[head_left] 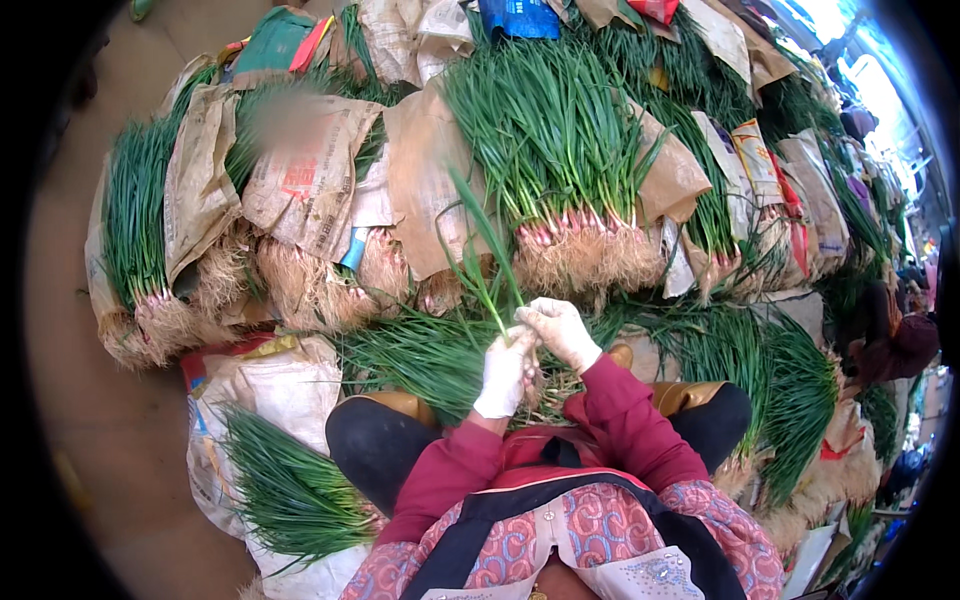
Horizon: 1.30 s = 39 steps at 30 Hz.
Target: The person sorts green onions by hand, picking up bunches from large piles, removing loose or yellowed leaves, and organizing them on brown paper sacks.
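Note:
My left hand (504, 372), in a white glove, grips a small bunch of green onions (480, 262) whose long leaves stick up and away from me. My right hand (560, 330), also white-gloved, pinches the same stalks just beside the left hand. Both hands are held above my knees, over a loose heap of green onions (420, 355) lying in front of me. Red sleeves cover both forearms.
Large bundles of green onions wrapped in brown paper sacks (310, 170) are stacked ahead, roots toward me. A big bundle (555, 140) lies straight in front. More onions rest on a white sack (280, 480) at my left and in a pile (790, 400) at my right. Bare floor (110, 430) lies left.

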Motion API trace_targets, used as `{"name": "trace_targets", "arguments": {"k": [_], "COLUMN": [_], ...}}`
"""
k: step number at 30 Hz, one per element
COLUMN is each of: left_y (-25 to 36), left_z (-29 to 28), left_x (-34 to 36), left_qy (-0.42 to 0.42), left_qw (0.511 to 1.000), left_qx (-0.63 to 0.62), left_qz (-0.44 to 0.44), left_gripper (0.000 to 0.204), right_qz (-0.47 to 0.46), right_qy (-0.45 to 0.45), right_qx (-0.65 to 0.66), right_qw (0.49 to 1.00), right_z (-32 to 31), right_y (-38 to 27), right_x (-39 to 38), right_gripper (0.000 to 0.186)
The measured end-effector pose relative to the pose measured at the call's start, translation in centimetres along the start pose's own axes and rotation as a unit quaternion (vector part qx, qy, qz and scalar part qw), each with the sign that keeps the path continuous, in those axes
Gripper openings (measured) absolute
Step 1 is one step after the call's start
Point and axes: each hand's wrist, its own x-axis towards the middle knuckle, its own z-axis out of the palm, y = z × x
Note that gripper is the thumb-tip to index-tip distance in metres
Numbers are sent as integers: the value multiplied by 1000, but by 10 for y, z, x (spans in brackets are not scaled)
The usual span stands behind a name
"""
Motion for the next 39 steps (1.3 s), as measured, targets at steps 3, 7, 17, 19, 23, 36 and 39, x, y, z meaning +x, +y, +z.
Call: {"name": "trace_targets", "arguments": {"k": [3, 7, 17, 19, 23, 36, 39], "left_y": [-1, -10, 4, 6, 3, 5, 5], "left_z": [-2, -8, -4, -2, -4, 0, -4], "left_x": [1, 5, 3, 3, 16, 5, 3], "left_qy": [9, 19, -23, -35, -69, -10, -10], "left_qw": [999, 999, 995, 993, 977, 999, 999], "left_qx": [-26, 12, -14, -93, -199, -49, -34], "left_qz": [18, 37, 92, 71, 4, 19, 15], "left_gripper": [8, 9, 18, 21, 23, 20, 17], "right_qz": [-37, -85, -117, -79, -111, -271, -279], "right_qy": [19, 101, 210, 280, 300, 98, 161], "right_qx": [75, -67, -510, -412, -578, -413, -363], "right_qw": [996, 989, 826, 864, 751, 864, 875], "right_z": [7, 2, -60, -66, -106, -8, -11], "right_y": [20, 44, -40, -76, -54, -16, -17], "right_x": [-1, 9, 53, 75, 125, -41, -24], "right_gripper": [15, 18, 52, 35, 20, 19, 19]}}
